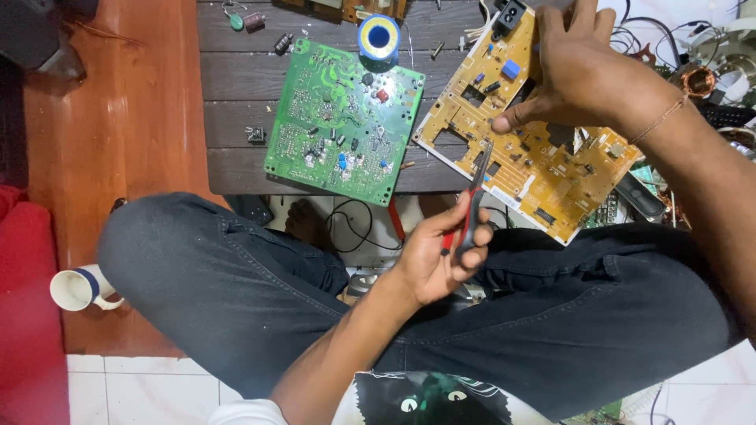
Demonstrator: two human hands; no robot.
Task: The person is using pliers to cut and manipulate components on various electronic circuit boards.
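Gripping red-handled pliers, left hand; right hand steadies yellow circuit board.

Bare table strip left of green circuit board.

Red-handled pliers upright, tip on tilted yellow PCB.

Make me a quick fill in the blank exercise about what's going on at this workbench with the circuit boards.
1. The left hand holds pliers with ____ handles.
2. The right hand rests on the ____ circuit board.
3. The green circuit board lies on the dark wooden ____.
4. A white mug lies on its ____.

Missing words: red; yellow; table; side
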